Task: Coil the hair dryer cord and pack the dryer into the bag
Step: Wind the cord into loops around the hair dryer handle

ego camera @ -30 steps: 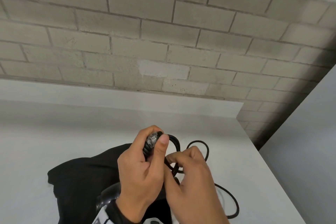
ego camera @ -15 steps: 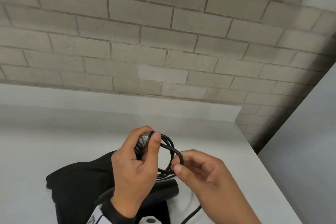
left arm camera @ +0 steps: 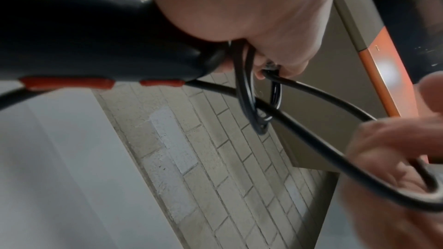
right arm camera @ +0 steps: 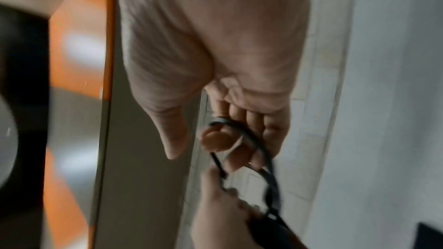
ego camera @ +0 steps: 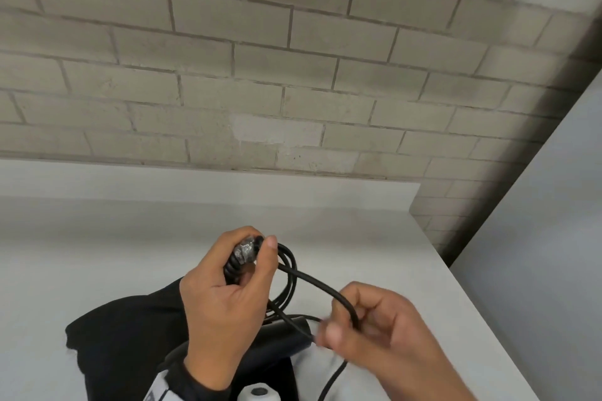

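My left hand (ego camera: pixel 234 290) grips the black hair dryer (ego camera: pixel 280 338) by its handle end, with several loops of the black cord (ego camera: pixel 288 273) pinned under the thumb. The dryer body (left arm camera: pixel 84 31) shows red switches in the left wrist view. My right hand (ego camera: pixel 374 332) is to the right and lower, its fingers curled round a stretch of cord (left arm camera: pixel 323 150) drawn out from the coil. The cord (right arm camera: pixel 261 150) passes through those fingers in the right wrist view. A black fabric bag (ego camera: pixel 130 342) lies flat on the white table (ego camera: pixel 97 254) beneath my left hand.
A grey brick wall (ego camera: pixel 260 75) stands behind the table. The table's right edge (ego camera: pixel 469 303) drops off beside a grey panel (ego camera: pixel 537 270). A white object (ego camera: pixel 259 395) sits at the bottom edge of the head view. An orange panel (right arm camera: pixel 81 44) shows in the wrist views.
My right hand has moved right and down, away from the left, pulling a length of cord out from the coil. The left hand kept its grip and stayed nearly still.
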A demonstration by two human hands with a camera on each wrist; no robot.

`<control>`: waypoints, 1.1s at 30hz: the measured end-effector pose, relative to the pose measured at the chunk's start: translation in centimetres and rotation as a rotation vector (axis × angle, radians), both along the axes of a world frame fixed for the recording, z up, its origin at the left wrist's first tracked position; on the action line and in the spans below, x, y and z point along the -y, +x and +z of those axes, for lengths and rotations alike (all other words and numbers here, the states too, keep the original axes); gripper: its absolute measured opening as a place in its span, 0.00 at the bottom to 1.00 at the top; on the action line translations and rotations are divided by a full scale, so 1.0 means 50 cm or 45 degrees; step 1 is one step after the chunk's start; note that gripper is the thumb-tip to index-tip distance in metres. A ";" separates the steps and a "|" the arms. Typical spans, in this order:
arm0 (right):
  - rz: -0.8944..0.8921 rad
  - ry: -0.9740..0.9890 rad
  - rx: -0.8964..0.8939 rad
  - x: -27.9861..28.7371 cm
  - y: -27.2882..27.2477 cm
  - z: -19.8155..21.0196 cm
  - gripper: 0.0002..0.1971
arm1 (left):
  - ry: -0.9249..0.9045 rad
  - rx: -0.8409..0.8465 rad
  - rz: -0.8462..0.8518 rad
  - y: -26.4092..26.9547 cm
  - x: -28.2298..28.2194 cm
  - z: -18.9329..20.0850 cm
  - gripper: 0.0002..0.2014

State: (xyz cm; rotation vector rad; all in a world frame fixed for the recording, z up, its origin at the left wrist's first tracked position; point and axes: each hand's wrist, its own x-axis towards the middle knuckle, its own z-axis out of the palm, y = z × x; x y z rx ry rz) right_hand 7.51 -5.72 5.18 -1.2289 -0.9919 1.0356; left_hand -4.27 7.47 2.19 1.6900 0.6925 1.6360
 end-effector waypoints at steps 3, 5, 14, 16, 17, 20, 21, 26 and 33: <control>-0.068 0.123 0.340 -0.007 -0.028 -0.060 0.11 | -0.063 0.048 0.018 -0.005 -0.010 0.003 0.09; -0.113 0.200 0.553 -0.014 -0.044 -0.092 0.08 | -0.084 0.051 0.006 -0.006 -0.012 0.004 0.09; -0.480 0.509 0.916 -0.013 -0.033 -0.145 0.09 | -0.122 0.048 -0.007 -0.006 -0.006 0.004 0.08; -0.466 0.543 0.798 -0.007 -0.034 -0.137 0.04 | -0.132 0.048 -0.006 -0.006 -0.006 0.008 0.07; -0.469 0.540 0.627 -0.007 -0.035 -0.129 0.03 | -0.146 0.052 -0.003 -0.006 -0.007 0.010 0.07; -0.395 0.567 -0.069 -0.001 -0.012 -0.129 0.15 | -0.191 0.072 -0.006 -0.009 -0.012 0.013 0.06; -0.183 0.659 -0.368 0.003 -0.004 -0.127 0.16 | -0.192 0.074 -0.008 -0.009 -0.012 0.014 0.06; -0.201 0.326 -0.637 0.069 0.073 -0.050 0.22 | -0.215 0.104 -0.039 -0.011 -0.014 0.015 0.08; -0.319 -0.339 0.449 0.132 0.161 0.029 0.21 | -0.226 0.044 -0.119 -0.012 -0.016 0.016 0.07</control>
